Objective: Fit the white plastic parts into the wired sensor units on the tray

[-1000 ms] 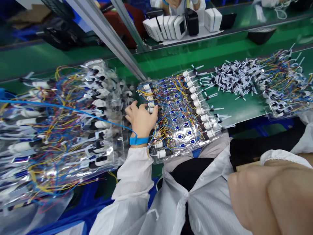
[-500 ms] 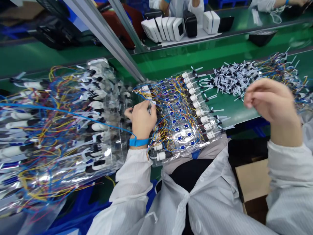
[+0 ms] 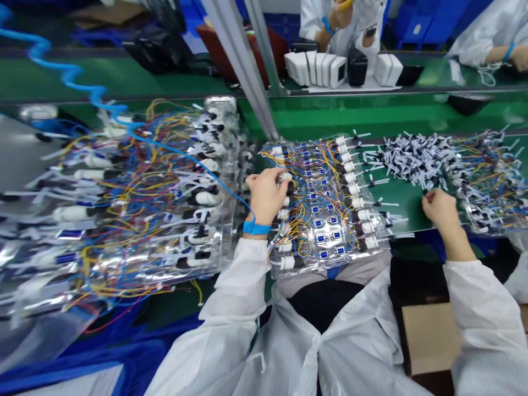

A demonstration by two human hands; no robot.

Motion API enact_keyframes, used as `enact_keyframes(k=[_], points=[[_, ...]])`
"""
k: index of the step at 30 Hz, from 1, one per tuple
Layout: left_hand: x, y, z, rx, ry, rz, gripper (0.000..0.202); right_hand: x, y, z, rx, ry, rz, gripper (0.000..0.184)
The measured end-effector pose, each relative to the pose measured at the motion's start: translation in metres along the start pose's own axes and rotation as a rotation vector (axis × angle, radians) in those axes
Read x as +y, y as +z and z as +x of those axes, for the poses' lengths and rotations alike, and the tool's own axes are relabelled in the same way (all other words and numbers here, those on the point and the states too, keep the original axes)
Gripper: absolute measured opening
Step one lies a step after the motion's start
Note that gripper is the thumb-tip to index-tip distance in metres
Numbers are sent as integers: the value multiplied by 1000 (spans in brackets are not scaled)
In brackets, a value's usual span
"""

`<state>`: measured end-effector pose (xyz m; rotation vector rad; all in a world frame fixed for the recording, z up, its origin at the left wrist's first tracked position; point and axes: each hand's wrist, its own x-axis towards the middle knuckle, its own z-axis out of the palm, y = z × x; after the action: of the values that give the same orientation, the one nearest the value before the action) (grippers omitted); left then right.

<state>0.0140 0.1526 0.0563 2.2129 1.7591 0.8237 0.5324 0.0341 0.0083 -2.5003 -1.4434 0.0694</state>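
My left hand (image 3: 266, 195), with a blue wrist strap (image 3: 256, 227), rests curled on the left edge of a clear plastic tray (image 3: 325, 203). That tray holds white cylindrical parts, small blue parts and coloured wires. The fingers pinch a white cylindrical part (image 3: 284, 177) in the tray's left column. My right hand (image 3: 439, 209) is curled at the near edge of a heap of small black-and-white parts (image 3: 412, 159) on the green bench, fingertips pinched on something I cannot make out.
A large stack of clear trays with wired parts (image 3: 136, 192) fills the left. Another tray of wired parts (image 3: 487, 176) lies at the right. A slanted metal rail (image 3: 243, 60) crosses above. White boxes (image 3: 317, 69) and other people's hands sit beyond. A cardboard box (image 3: 429, 335) is below right.
My right hand dropped from mid-air down to the heap of small parts on the bench. The left hand stayed on the tray's left column. The view shifted left.
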Motion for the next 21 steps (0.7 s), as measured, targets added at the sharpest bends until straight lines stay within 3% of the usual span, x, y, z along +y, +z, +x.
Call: enact_keyframes(k=[2, 6, 8, 10, 12, 14, 16, 18, 21], points=[[3, -4, -1, 31, -4, 11, 24, 9, -9, 6, -37, 65, 11, 5], [4, -6, 1, 25, -48, 7, 27, 14, -41, 1, -142, 133, 28, 17], [4, -4, 5, -12, -39, -27, 27, 3, -61, -8, -132, 153, 123, 8], [2, -1, 9, -30, -7, -58, 22, -22, -82, -18, -27, 134, 401, 5], [0, 1, 12, -36, 13, -95, 21, -65, -102, -26, 66, 23, 753, 13], [-2, 3, 13, -44, 8, -138, 23, -123, -119, -32, 6, -108, 1009, 20], [-4, 5, 14, -48, -8, -170, 24, -188, -127, -35, -155, -237, 1135, 23], [-5, 6, 13, -45, -27, -192, 24, -253, -123, -35, -412, -337, 1260, 26], [-7, 7, 14, -30, -31, -217, 21, -331, -90, -30, -683, -424, 1322, 31]])
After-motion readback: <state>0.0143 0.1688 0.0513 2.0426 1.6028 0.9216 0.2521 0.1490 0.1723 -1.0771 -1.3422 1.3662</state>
